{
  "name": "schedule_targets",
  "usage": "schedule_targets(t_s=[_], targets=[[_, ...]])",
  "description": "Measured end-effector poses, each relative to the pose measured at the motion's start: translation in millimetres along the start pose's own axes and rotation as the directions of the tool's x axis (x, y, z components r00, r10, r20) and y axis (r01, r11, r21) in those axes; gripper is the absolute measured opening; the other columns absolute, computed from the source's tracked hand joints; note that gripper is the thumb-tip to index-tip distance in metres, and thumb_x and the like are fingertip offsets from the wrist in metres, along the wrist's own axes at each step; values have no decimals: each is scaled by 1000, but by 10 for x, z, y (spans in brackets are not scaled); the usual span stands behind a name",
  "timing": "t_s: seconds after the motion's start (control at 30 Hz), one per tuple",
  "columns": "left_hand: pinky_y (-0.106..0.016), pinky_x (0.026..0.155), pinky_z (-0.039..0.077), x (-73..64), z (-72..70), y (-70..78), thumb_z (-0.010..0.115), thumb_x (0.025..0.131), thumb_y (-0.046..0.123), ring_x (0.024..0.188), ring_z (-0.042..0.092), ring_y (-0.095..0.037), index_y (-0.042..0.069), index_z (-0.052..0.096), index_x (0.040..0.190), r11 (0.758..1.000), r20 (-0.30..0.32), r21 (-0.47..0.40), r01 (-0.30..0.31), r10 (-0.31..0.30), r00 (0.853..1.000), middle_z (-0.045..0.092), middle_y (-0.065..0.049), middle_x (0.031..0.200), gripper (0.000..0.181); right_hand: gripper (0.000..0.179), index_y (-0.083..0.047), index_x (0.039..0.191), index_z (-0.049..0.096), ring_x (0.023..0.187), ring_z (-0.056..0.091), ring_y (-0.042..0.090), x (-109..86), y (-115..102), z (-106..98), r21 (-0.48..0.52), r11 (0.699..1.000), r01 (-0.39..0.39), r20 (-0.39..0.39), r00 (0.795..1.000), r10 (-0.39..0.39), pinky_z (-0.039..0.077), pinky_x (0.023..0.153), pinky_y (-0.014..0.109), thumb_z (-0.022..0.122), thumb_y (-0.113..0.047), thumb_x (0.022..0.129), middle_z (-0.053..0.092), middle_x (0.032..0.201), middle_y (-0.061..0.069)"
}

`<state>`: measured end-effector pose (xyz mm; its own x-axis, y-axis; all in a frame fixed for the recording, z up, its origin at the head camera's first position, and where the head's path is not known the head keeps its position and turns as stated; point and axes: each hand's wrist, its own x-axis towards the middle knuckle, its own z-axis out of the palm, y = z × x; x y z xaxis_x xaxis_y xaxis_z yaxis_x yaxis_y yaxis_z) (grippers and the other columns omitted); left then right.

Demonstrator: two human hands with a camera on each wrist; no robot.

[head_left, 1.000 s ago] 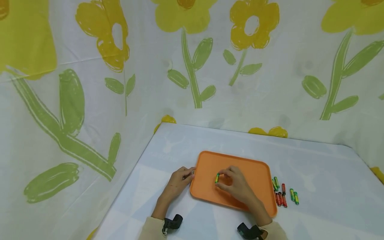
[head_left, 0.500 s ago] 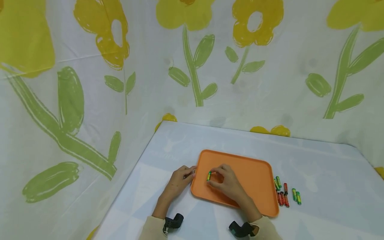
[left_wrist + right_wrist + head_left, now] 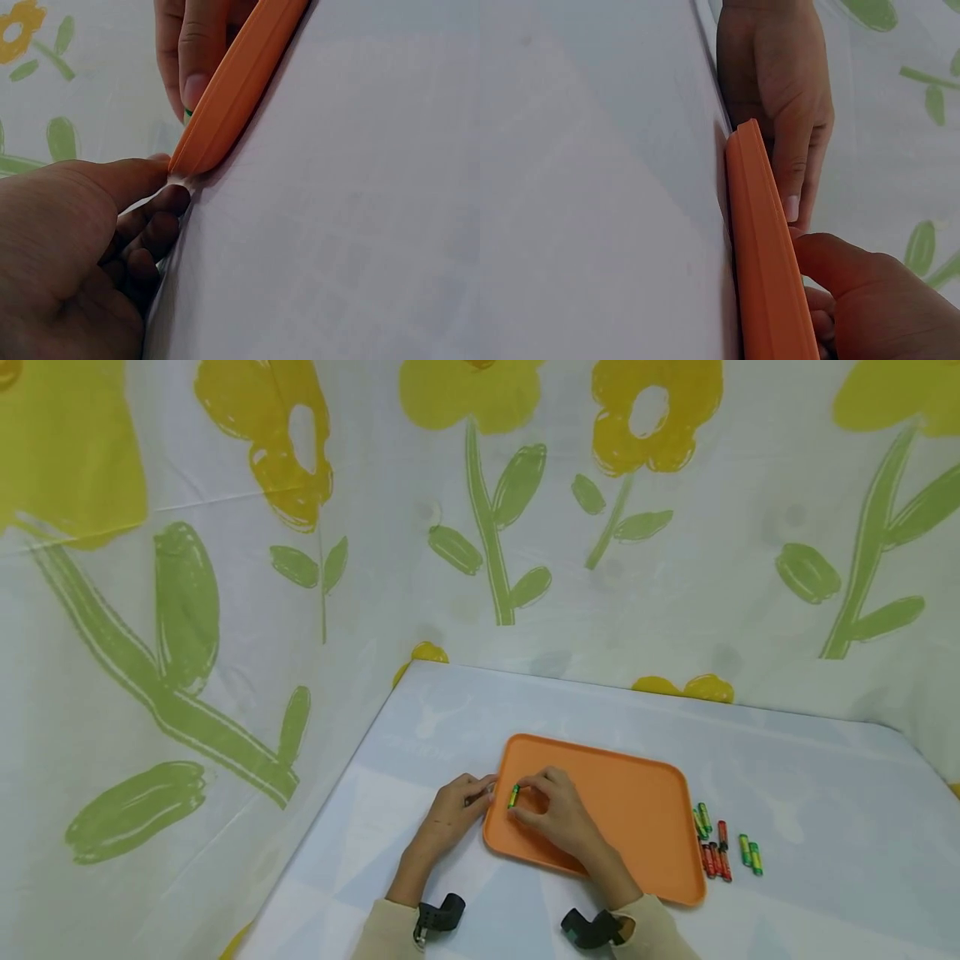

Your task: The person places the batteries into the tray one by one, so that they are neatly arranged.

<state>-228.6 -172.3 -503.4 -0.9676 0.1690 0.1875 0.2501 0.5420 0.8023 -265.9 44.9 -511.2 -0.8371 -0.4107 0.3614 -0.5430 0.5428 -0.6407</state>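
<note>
An orange tray (image 3: pixel 630 802) lies on the pale table. At its left edge is my left hand (image 3: pixel 447 817); in the left wrist view the thumb and fingers pinch the tray's rim (image 3: pixel 217 112). My right hand (image 3: pixel 561 820) is over the left part of the tray and holds a small green-and-yellow battery (image 3: pixel 513 796) upright between thumb and fingertips. Only a bit of green battery (image 3: pixel 187 115) shows past the rim in the left wrist view. In the right wrist view the tray's side wall hides the battery and part of the right hand (image 3: pixel 885 292).
Just right of the tray lie several red batteries (image 3: pixel 716 858) and a pair of green ones (image 3: pixel 702 818). Two more green-and-yellow batteries (image 3: pixel 750 854) are slightly farther right. A flower-printed cloth (image 3: pixel 375 593) hangs behind the table and along its left side.
My right hand has carried the battery leftward across the tray, closer to the left hand. The left hand keeps its place at the tray's left edge.
</note>
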Motion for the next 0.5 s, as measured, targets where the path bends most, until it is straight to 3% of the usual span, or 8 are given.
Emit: schedule_targets(t_s=[0.5], targets=[[-26, 69, 42, 3, 13, -10, 61, 102, 25, 80, 47, -11, 9, 60, 139, 1000, 1, 10, -1, 1, 1000, 54, 3, 91, 41, 31, -16, 105, 74, 91, 44, 13, 111, -54, 111, -11, 1000, -8, 25, 1000, 8, 42, 78, 34, 87, -29, 80, 50, 95, -9]])
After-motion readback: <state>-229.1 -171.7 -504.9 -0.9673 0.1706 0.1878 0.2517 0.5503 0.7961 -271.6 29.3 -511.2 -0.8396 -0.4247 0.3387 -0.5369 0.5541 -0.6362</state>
